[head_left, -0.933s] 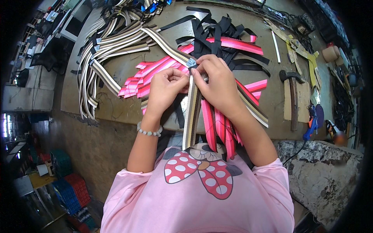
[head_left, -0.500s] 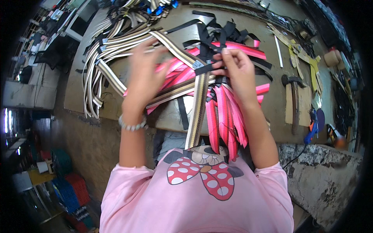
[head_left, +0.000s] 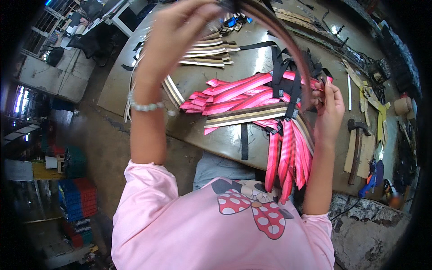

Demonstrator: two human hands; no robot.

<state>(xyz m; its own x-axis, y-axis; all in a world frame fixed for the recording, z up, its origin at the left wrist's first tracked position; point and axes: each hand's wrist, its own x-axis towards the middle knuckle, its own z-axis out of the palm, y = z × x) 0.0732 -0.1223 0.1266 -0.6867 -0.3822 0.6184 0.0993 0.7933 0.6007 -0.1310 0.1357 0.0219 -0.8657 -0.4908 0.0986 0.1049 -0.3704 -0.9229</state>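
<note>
My left hand (head_left: 182, 33) is raised high at the top, its fingers closed on the black end of a brown striped webbing strap (head_left: 290, 42). The strap is blurred and arches down to my right hand (head_left: 329, 101), whose fingers are pinched at its side. Below lies a pile of pink striped webbing straps (head_left: 243, 92) with black ends (head_left: 280, 67); several hang over the table's near edge. One brown and cream striped strap (head_left: 247, 115) lies across the pile.
More brown and cream straps (head_left: 207, 56) lie at the far left of the table (head_left: 189, 123). On the right are a hammer (head_left: 355, 150) on cardboard, a blue glue gun (head_left: 371, 180), a tape roll (head_left: 402, 106) and a white stick (head_left: 349, 92).
My left hand has swung up and away, lifting a strap into an arch. My right hand has shifted right. The view has turned, and the brown straps over the pink pile have been rearranged.
</note>
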